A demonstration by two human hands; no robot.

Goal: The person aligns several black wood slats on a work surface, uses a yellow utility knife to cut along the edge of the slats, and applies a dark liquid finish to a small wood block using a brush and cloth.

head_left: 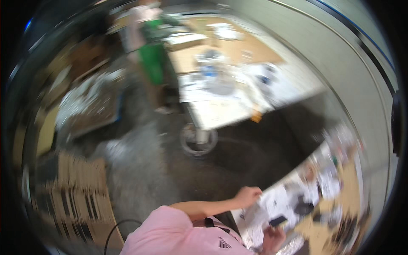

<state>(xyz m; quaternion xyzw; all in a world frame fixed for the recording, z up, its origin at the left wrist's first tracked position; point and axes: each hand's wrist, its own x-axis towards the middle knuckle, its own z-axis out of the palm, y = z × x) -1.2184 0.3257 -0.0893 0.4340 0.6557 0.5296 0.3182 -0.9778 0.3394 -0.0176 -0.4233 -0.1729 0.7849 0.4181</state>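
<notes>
My left hand [248, 196] is over the near corner of the table, its fingers curled together above white sheets [272, 199]. Blur hides what, if anything, is between them. Closer to my body, my right hand [274, 239] is smeared by motion, and I cannot tell how its fingers lie. Just beyond it is a small dark flat rectangle [278, 221]. A black rounded object [304, 207] rests among the sheets. Next to my right hand is a shiny, crinkled, clear-looking wrap [292, 245].
Clear plastic bags [340, 140] crowd the table's far end. Across the floor stands another table [212, 115] with papers and a blue-marked plastic item; a person in a green apron [151, 63] is beside it. Stacked cardboard [83, 170] and a plastic-wrapped pile [91, 102] lie left.
</notes>
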